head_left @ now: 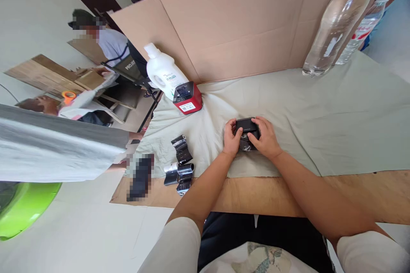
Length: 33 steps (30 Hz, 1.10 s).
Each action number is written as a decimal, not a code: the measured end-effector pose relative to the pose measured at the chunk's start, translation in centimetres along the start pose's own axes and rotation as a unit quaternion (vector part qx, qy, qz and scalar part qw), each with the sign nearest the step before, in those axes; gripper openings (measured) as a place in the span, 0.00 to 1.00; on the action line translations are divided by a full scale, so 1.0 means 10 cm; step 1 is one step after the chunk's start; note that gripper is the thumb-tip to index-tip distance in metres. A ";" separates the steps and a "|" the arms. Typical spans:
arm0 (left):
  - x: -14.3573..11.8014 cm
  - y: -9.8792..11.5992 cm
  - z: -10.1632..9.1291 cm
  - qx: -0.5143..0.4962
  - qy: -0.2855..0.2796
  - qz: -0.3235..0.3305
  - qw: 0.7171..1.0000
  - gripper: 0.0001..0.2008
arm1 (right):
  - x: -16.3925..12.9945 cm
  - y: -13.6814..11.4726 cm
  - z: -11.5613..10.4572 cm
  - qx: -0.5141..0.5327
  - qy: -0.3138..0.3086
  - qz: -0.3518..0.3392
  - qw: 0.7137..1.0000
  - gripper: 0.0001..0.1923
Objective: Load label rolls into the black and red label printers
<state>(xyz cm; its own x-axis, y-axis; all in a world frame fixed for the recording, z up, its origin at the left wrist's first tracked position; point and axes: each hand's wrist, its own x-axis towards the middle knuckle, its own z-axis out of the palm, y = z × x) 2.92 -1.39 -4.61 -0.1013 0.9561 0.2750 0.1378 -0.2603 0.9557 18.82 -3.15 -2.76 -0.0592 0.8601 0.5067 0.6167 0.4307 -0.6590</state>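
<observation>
My left hand (232, 137) and my right hand (265, 137) grip a small black box (246, 125) from its two sides, low over the cloth-covered table. Its far part is smooth and matte. The nearer part looks shiny and wrinkled, like film, and both thumbs press there. My fingers hide the box's sides, and I cannot make out what kind of box it is. To the left of my left forearm lie several shiny black rolls (185, 170), partly unrolled. Beyond them, a red box with a black top (188, 98) stands against a white detergent bottle (166, 70).
A cardboard sheet (250, 25) stands along the table's far side. At the right back are a large water bottle (339, 25) and a smaller bottle (365, 30). A blurred dark object (140, 178) lies at the left edge. People are at the left, one seated (110, 45).
</observation>
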 end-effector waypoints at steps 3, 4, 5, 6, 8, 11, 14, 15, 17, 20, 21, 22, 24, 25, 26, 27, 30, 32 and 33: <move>0.01 -0.06 0.00 -0.050 -0.009 -0.021 0.998 0.30 | -0.01 0.00 0.02 -0.038 -0.029 0.006 0.999 0.25; 0.01 -0.06 0.00 -0.061 -0.014 -0.024 0.998 0.30 | -0.02 -0.03 0.01 -0.058 -0.030 0.001 0.998 0.25; 0.02 -0.05 -0.01 -0.067 -0.020 -0.028 0.997 0.30 | -0.02 -0.07 0.00 -0.081 -0.030 -0.006 0.996 0.25; 0.02 -0.04 -0.02 -0.070 -0.025 -0.034 0.997 0.30 | -0.02 -0.11 -0.02 -0.105 -0.032 -0.011 0.994 0.24; 0.03 0.00 -0.03 -0.070 -0.035 -0.053 0.996 0.30 | -0.02 -0.21 -0.05 -0.150 -0.050 -0.016 0.987 0.23; 0.05 0.05 -0.03 -0.074 -0.047 -0.083 0.993 0.32 | -0.01 -0.33 -0.09 -0.193 -0.091 -0.007 0.977 0.25; 0.04 0.07 0.00 -0.068 -0.034 -0.082 0.994 0.33 | 0.00 -0.42 -0.10 -0.209 -0.126 0.014 0.970 0.28; 0.03 0.06 0.00 -0.067 -0.024 -0.075 0.995 0.32 | 0.00 -0.45 -0.10 -0.214 -0.135 0.025 0.967 0.30; -0.01 0.04 0.01 -0.082 0.008 -0.064 0.995 0.31 | 0.01 -0.53 -0.09 -0.222 -0.151 0.055 0.962 0.34; -0.07 0.01 0.00 -0.127 0.089 -0.073 0.985 0.28 | 0.03 -0.69 -0.04 -0.230 -0.173 0.124 0.950 0.43; -0.09 0.00 -0.01 -0.133 0.116 -0.079 0.981 0.27 | 0.04 -0.74 -0.03 -0.229 -0.182 0.144 0.946 0.46; -0.12 -0.01 -0.02 -0.133 0.137 -0.084 0.978 0.26 | 0.05 -0.77 -0.01 -0.227 -0.191 0.157 0.942 0.48; -0.16 -0.01 -0.04 -0.111 0.152 -0.081 0.979 0.25 | 0.08 -0.79 0.02 -0.220 -0.215 0.161 0.938 0.50; -0.17 0.00 -0.05 -0.089 0.148 -0.075 0.982 0.23 | 0.12 -0.76 0.01 -0.215 -0.229 0.155 0.937 0.50; -0.19 0.00 -0.06 -0.061 0.141 -0.070 0.986 0.22 | 0.17 -0.71 0.00 -0.209 -0.242 0.147 0.936 0.50; -0.20 0.01 -0.07 -0.027 0.129 -0.067 0.989 0.21 | 0.23 -0.63 -0.04 -0.202 -0.253 0.142 0.935 0.50; -0.21 0.07 -0.07 0.112 0.058 -0.056 0.990 0.19 | 0.56 -0.24 -0.27 -0.190 -0.246 0.159 0.937 0.48; -0.24 0.15 -0.05 0.231 -0.028 -0.035 0.972 0.21 | 0.86 0.13 -0.51 -0.211 -0.198 0.204 0.935 0.47; -0.25 0.19 -0.03 0.292 -0.082 -0.019 0.953 0.22 | 1.01 0.34 -0.64 -0.230 -0.164 0.233 0.931 0.47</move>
<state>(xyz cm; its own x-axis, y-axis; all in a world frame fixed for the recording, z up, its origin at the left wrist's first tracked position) 3.13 -4.32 -3.40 0.0310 0.9839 0.1758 0.6667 -0.1514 0.7297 25.29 5.27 3.70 0.1089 0.9938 -0.0204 0.9020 -0.1074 -0.4182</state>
